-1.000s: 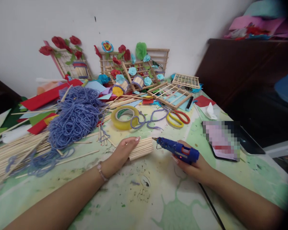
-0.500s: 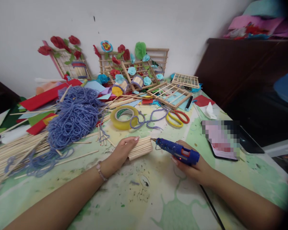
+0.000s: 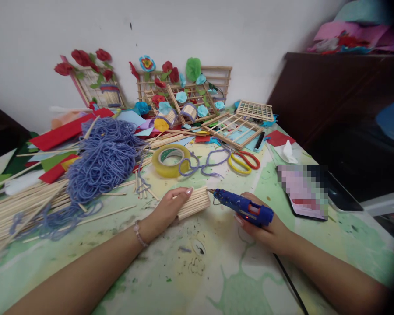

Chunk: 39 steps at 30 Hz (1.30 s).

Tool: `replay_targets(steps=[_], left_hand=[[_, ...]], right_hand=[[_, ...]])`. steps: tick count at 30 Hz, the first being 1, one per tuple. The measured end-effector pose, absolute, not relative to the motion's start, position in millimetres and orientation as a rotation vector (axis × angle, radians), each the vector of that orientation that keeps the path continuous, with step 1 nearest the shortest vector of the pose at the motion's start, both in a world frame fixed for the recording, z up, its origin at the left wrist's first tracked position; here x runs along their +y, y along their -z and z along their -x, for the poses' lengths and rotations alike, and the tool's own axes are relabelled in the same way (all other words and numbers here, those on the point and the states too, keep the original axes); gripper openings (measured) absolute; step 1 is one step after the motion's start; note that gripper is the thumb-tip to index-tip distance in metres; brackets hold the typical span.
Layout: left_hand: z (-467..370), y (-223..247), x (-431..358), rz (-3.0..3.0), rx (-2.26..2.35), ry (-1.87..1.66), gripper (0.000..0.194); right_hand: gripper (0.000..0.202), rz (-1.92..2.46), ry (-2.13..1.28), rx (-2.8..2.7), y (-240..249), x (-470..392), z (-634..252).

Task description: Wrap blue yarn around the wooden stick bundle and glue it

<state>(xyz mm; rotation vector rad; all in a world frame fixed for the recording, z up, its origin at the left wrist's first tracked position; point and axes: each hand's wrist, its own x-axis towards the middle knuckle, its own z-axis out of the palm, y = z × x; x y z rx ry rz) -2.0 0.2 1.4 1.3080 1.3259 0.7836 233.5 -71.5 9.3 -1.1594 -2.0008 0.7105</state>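
Nearest me, the right hand is wrapping bent fingers around a blue glue gun, pointing its tip at the stick bundle's upper right corner; I'm not making out whether they're touching. The left hand is stretching in low, thumb and fingers pinching the bundle's left end above the table. Beyond, 1 tape roll and 1 pair of scissors are lying.

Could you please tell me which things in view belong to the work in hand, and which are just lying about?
Belonging to the work:
stick panel, in the left hand
blue glue gun, in the right hand, nozzle near the panel's end

Apparently just lying about:
blue yarn pile, though possibly a supply
tape roll
scissors
phone
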Motion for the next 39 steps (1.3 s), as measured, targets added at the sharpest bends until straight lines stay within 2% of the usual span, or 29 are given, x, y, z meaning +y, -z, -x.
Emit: replay_targets(steps=[10,39], left_hand=[[5.4,5.6,4.5,-1.470,1.244,-0.716,0.047],[5.3,2.5,2.8,-1.494,1.198,-0.697,0.047]], right_hand=[[0.004,1.126,-0.646,-2.017,-6.0,-71.3,-234.3],[0.004,1.178,-0.659,-2.004,-8.5,-75.5,-233.9]])
